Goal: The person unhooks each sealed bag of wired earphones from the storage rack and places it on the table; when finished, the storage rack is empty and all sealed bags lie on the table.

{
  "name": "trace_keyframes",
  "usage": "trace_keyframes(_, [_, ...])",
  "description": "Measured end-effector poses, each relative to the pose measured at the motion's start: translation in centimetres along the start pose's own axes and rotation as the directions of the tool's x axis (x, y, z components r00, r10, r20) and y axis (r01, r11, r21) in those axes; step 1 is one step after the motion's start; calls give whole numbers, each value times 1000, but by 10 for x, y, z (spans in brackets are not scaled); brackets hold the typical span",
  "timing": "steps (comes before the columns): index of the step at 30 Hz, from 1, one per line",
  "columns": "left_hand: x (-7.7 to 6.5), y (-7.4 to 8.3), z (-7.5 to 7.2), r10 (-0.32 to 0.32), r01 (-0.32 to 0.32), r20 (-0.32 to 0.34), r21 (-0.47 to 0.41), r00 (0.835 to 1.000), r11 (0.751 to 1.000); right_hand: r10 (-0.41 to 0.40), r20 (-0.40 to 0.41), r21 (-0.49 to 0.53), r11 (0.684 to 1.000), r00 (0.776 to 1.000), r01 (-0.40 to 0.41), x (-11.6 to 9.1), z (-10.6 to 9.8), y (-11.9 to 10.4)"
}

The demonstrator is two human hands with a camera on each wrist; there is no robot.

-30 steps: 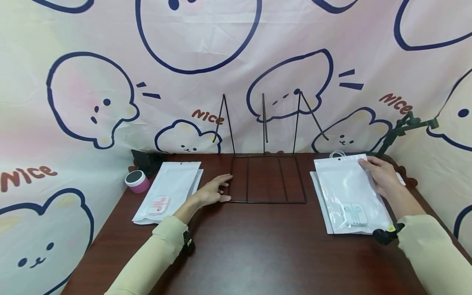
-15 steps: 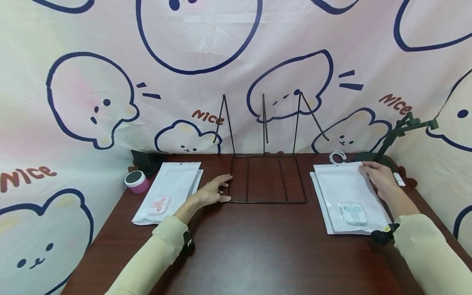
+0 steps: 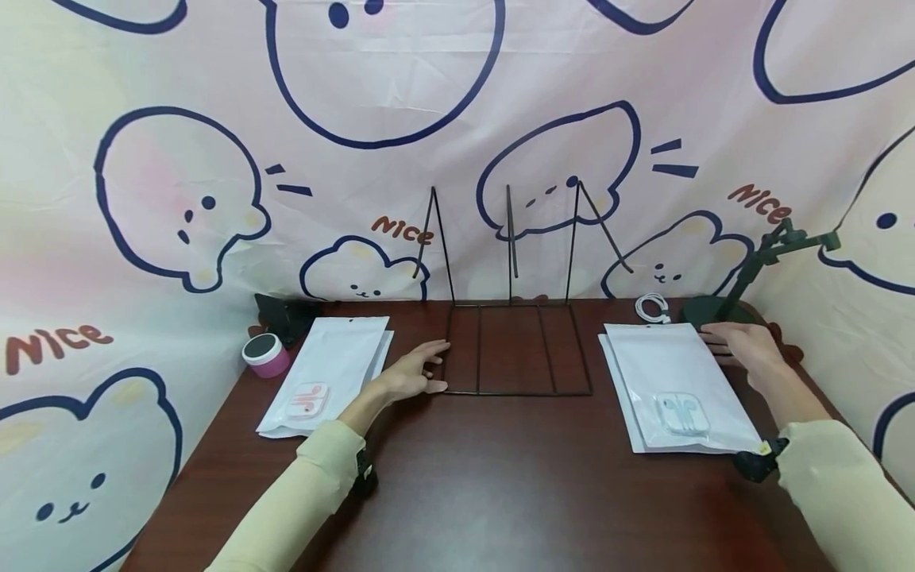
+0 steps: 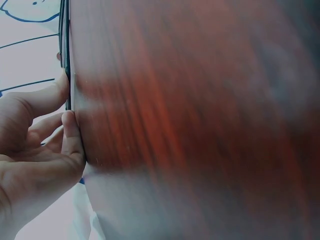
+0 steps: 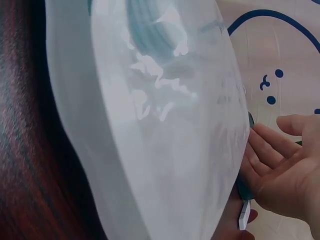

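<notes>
A black wire rack stands against the back wall in the head view. My left hand rests at its left side, thumb and fingertips touching the thin bar, as the left wrist view also shows. To the right lie stacked white zip pouches, the top one with teal earphones in a case showing through its clear front. My right hand is beside their upper right corner with fingers extended, holding nothing. In the right wrist view the fingers sit just at the pouch's edge; contact is unclear.
Left of the rack lie more white pouches with pink earphones. A pink jar and a black object stand behind them. At back right are a coiled white cable and a dark green stand.
The raised top edge of the right pouch has come down flat onto the stack. My right hand has let go of it and shifted slightly right. The left hand has stayed put.
</notes>
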State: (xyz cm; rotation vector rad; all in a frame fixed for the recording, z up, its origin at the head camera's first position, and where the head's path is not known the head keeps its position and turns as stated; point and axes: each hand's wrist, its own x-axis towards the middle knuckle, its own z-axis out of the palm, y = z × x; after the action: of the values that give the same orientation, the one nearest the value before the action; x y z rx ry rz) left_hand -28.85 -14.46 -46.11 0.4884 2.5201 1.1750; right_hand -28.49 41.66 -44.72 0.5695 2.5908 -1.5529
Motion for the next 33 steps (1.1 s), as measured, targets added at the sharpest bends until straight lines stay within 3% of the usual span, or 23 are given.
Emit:
trace_keyframes(6, [1, 0, -1, -13, 13, 5, -13, 1000, 1000, -65, 4, -21, 998, 998, 65, -6, -9, -3])
trace_keyframes(11, [2, -2, -1, -32, 32, 11, 7, 999, 999, -172, 46, -68, 982, 984, 175, -14, -17, -12])
trace_keyframes(18, [1, 1, -1, -58, 58, 4, 10, 998, 998, -323, 105, -159, 928, 941, 336, -35, -33, -21])
trace_keyframes(22, [-3, -1, -2, -64, 64, 24, -7, 998, 998, -418, 126, -146, 889, 900, 433, -53, -42, -25])
trace_keyframes(25, [-10, -1, -9, -59, 59, 15, -22, 998, 998, -451, 117, -177, 867, 885, 465, -66, -42, -31])
trace_keyframes(29, [-29, 2, -18, -34, 34, -10, 10, 999, 999, -438, 150, -288, 838, 887, 463, -87, -33, -34])
trace_keyframes(33, [-53, 8, -24, 41, -31, -65, 147, 997, 989, -466, 174, -427, 758, 867, 493, -106, -25, -30])
